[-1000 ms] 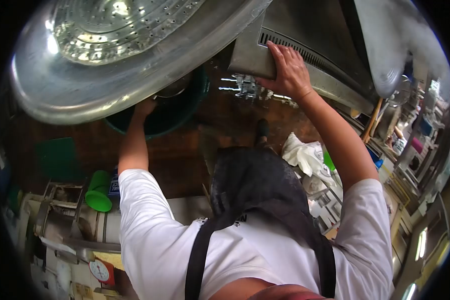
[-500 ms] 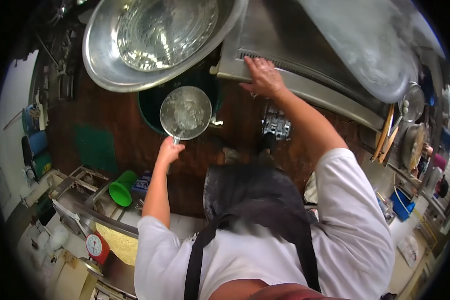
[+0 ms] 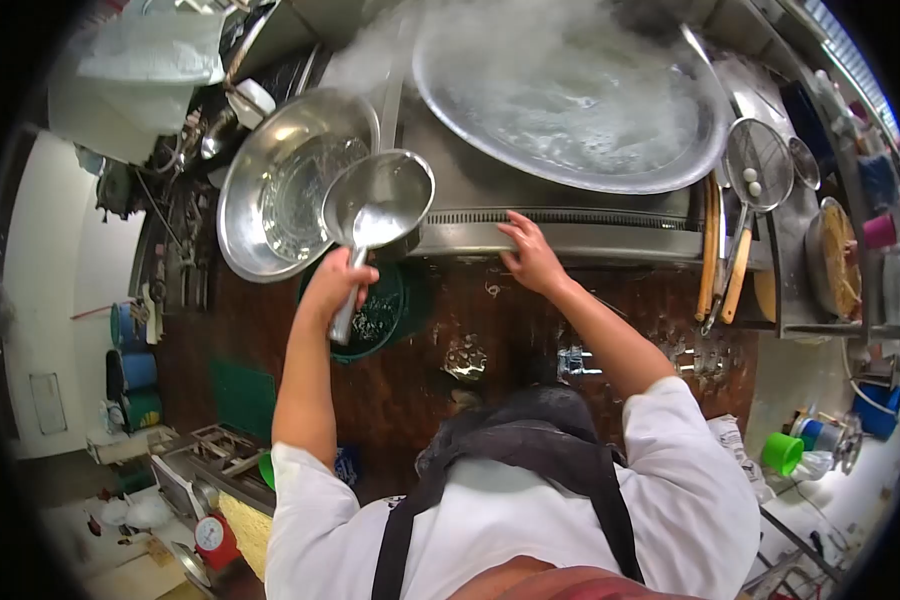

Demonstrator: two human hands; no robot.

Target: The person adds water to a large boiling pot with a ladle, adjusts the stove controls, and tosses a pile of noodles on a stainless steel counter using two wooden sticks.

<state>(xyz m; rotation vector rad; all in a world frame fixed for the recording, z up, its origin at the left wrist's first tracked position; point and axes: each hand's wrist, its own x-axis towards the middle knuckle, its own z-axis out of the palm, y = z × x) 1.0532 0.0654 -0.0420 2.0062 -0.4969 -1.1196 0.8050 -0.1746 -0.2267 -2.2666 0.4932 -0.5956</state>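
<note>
While steam is billowing from a wide metal wok (image 3: 610, 185), a person's left hand (image 3: 340, 285) is clasping a large metal ladle (image 3: 378, 200) around its handle, and the bowl is hanging in front of a metal basin (image 3: 242, 205), above a dark green tub (image 3: 400, 305). The right hand (image 3: 532, 255) is holding nothing, its fingers spreading near the stove (image 3: 460, 175); whether they are touching its edge is impossible to tell. The ladle is looking stiff and sturdy, probably feeling light when dry but turning bowl-heavy once filled; whether it is carrying water is unclear. Its smooth metal is likely growing slippery when wet, so the handle, well back from the bowl, is offering the safest hold. Below, the reddish-brown floor (image 3: 530, 320) is glistening with wet patches. At right, a mesh strainer (image 3: 762, 160) is cradling 2 white balls (image 3: 755, 189), its wooden handle pointing toward the person. At lower left, 1 red scale (image 3: 210, 538) is standing beside a yellowish mass (image 3: 245, 525).
</note>
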